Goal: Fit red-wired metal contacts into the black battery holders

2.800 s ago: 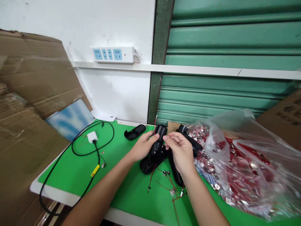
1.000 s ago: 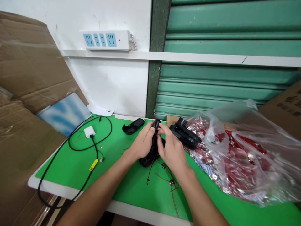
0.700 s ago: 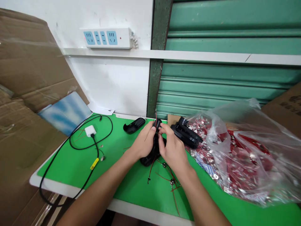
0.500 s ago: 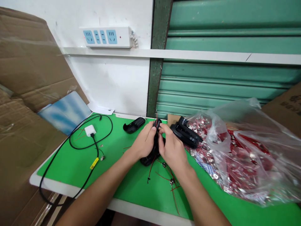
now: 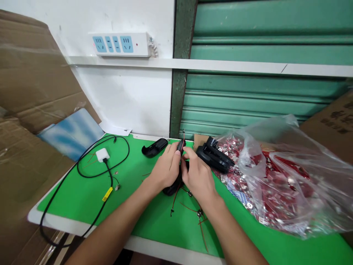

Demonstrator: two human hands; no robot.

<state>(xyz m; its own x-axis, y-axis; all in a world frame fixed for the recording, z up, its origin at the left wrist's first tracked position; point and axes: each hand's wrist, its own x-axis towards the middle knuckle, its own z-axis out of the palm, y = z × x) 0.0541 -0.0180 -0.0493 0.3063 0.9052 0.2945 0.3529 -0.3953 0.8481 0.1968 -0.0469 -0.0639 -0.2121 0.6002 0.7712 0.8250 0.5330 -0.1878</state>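
Observation:
Both hands meet over the green mat at mid-table. My left hand (image 5: pixel 168 165) is closed around a black plastic housing (image 5: pixel 181 145) with a red wire along its top. Against the housing's right side, my right hand (image 5: pixel 196 173) has its fingers pinched; whether they grip the wire or the housing's edge is hidden. Another dark rounded part (image 5: pixel 170 190) lies beneath the hands. Thin red wires with small metal contacts (image 5: pixel 199 212) are scattered just below them. A black shell piece (image 5: pixel 154 147) rests up and left of the left hand.
More black housings (image 5: pixel 213 156) lie right of the hands, against a clear plastic bag (image 5: pixel 275 191) of red wires and metal contacts. At left are a white adapter (image 5: pixel 102 155) with a looped black cable and a tall cardboard box (image 5: pixel 30 92). A power strip (image 5: pixel 120 44) is on the wall.
The housing in my left hand has turned, showing a narrower edge with the red wire. My right fingers have shifted slightly along its side. The whole view has moved a little.

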